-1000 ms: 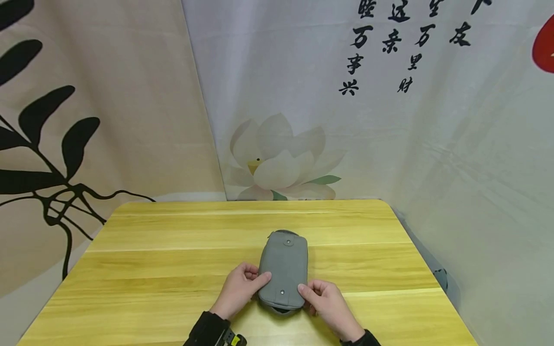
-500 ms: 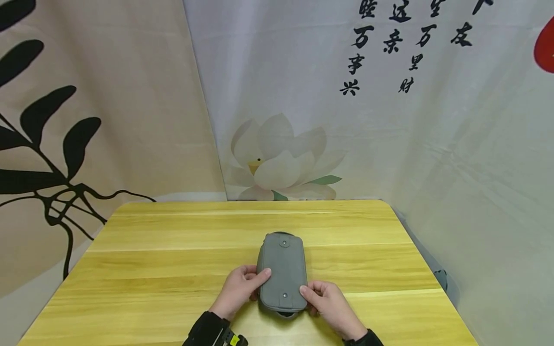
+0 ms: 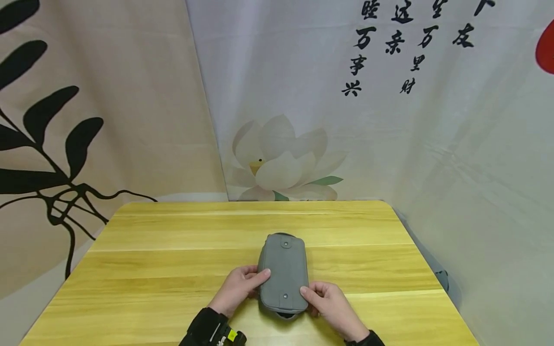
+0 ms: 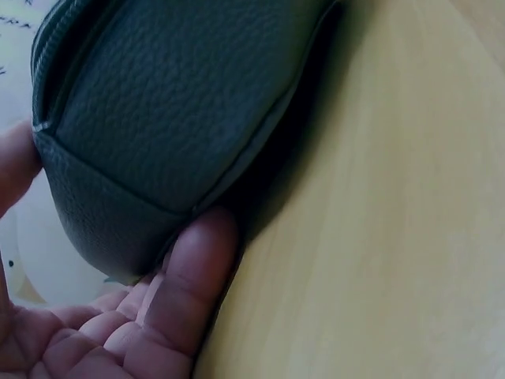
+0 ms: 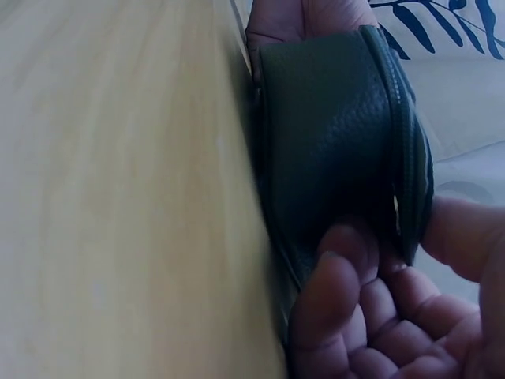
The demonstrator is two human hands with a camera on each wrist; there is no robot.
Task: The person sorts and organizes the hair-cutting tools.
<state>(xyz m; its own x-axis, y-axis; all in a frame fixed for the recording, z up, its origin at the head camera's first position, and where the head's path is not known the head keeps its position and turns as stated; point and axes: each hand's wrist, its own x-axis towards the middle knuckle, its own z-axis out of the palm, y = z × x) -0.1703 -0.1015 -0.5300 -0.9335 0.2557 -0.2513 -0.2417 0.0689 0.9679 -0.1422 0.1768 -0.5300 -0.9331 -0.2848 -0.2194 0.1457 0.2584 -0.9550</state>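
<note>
A grey leather zip pouch (image 3: 283, 271) lies at the near middle of the table, a small metal stud at each end of its flat top. My left hand (image 3: 237, 290) grips its left side, thumb on the top face and fingers low on the side wall. On the opposite side, near the front corner, my right hand (image 3: 329, 305) pinches the edge between thumb and fingers. The left wrist view shows left-hand fingers (image 4: 193, 276) tucked under the pouch's lower edge. In the right wrist view the zipper (image 5: 401, 118) runs along the upper rim, with a small gap beside the right thumb (image 5: 465, 237).
The pouch rests on a yellow wood-grain table (image 3: 173, 230) with rounded far corners. Behind it hangs a pale cloth backdrop (image 3: 277, 96) printed with a lotus, dark leaves and black characters. A black wrist strap with a device (image 3: 225, 331) sits on the left wrist.
The pouch has turned slightly, its far end swinging left and its near end shifting a little right and toward me. Both hands keep their grip in almost the same place.
</note>
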